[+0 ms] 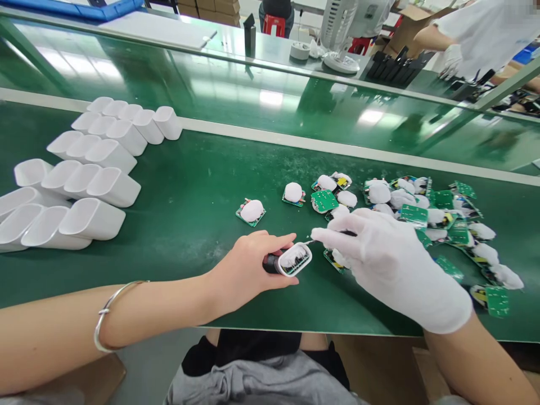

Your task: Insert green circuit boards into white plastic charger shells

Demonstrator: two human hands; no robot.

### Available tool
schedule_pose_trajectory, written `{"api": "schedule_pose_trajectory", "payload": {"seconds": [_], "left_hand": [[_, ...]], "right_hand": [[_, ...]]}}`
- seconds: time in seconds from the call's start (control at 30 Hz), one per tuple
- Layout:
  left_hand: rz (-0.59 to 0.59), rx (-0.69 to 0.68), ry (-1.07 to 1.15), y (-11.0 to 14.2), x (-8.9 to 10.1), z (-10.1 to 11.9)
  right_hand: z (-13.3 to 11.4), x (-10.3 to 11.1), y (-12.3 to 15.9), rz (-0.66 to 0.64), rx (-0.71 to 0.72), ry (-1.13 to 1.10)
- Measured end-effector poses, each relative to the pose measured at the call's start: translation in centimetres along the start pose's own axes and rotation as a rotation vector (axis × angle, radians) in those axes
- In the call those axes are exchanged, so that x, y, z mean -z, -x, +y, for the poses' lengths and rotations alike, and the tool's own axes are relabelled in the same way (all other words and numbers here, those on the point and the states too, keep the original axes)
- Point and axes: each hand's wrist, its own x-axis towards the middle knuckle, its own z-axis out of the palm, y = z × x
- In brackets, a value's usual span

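My bare left hand (pixel 242 267) is closed around a small white plastic housing (pixel 311 260), its open end facing up. Inside the housing sits a circuit board with white filler (pixel 293 259). A black rounded piece (pixel 270 263) shows between my fingers and the housing; I cannot tell what it is. My right hand (pixel 388 264), in a white glove, pinches a thin metal-tipped tool (pixel 310 242) whose point is at the housing's rim. Most of that tool is hidden by the fingers. Just beyond my hands lie two loose circuit boards with white blobs (pixel 252 210) (pixel 293 192).
Rows of open white housings (pixel 99 216) stand at the left. Many green circuit boards (pixel 415 215) are heaped at the right. A pale strip (pixel 274 134) crosses the green bench. Behind the clear partition are a fan (pixel 341 34), black parts (pixel 392 67) and a co-worker's gloved hand (pixel 452 59).
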Motion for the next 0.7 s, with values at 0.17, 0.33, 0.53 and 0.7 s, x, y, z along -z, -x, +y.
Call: {"api": "schedule_pose_trajectory", "payload": {"seconds": [0.17,0.33,0.53,0.7], "left_hand": [[-0.044,-0.089,-0.039,-0.2,0.1,-0.1],[-0.070,-0.092,-0.036,-0.4,0.4,0.0],[-0.098,-0.101,-0.015,-0.3,0.4,0.2],[-0.096,-0.117,-0.007,-0.3,0.4,0.1]], "right_hand": [[-0.3,-0.5,-0.3,-0.013,0.002,0.007],[-0.5,-0.9,-0.4,0.001,0.003,-0.014],[-0.3,-1.4,-0.6,0.014,0.125,-0.053],[0.6,-0.8,-0.1,0.017,0.056,-0.110]]}}
